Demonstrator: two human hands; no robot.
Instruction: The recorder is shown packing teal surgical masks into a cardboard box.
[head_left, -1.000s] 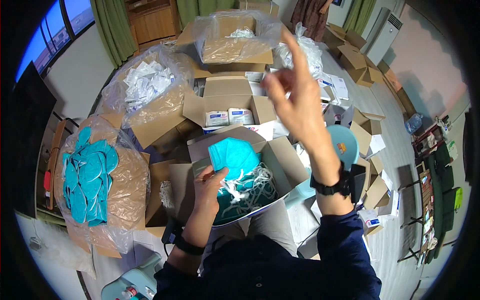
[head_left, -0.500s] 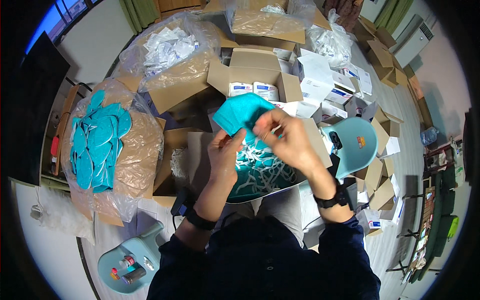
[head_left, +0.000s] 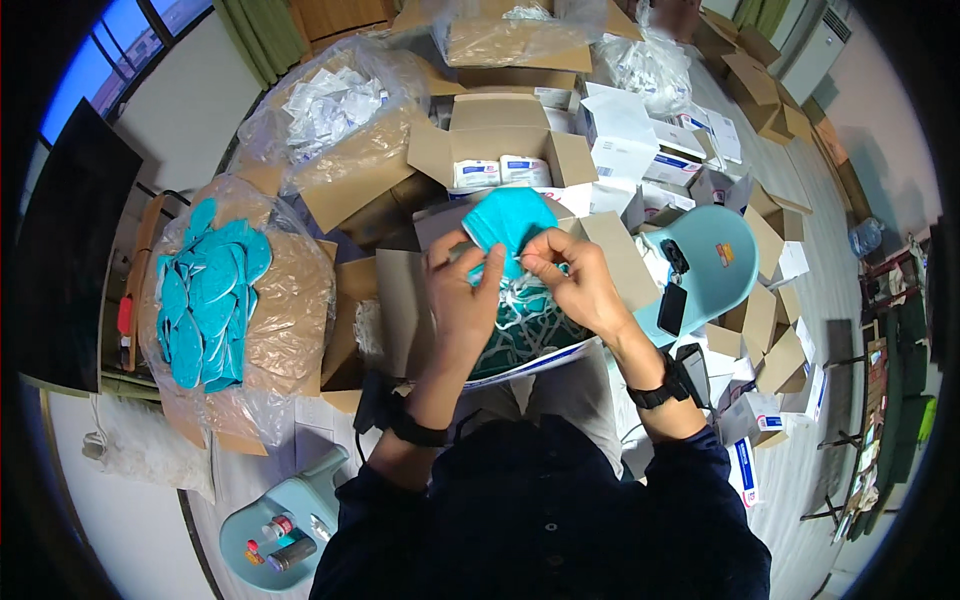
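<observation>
A teal cup-shaped face mask point(head_left: 508, 216) is raised over an open box on my lap. My left hand point(head_left: 464, 290) holds its left side between thumb and fingers. My right hand point(head_left: 578, 276) is closed in a pinch at the mask's lower right edge; whether it grips the fabric or a thin strap there is too small to tell. Under both hands, the box holds more teal masks with tangled white straps point(head_left: 530, 305). Its raised cardboard flap point(head_left: 402, 300) stands left of my left hand.
A plastic-lined carton point(head_left: 290, 300) at left carries a heap of teal masks point(head_left: 208, 295). Beyond my hands, a brown carton point(head_left: 500, 112) contains white packs. A light blue stool point(head_left: 715, 262) with a phone point(head_left: 672, 308) stands right; another stool point(head_left: 240, 535) sits lower left.
My right hand has come down and pinched at the mask's lower edge, where its fingers were loosely curled before. The mask is tilted differently, and the whole view has shifted slightly.
</observation>
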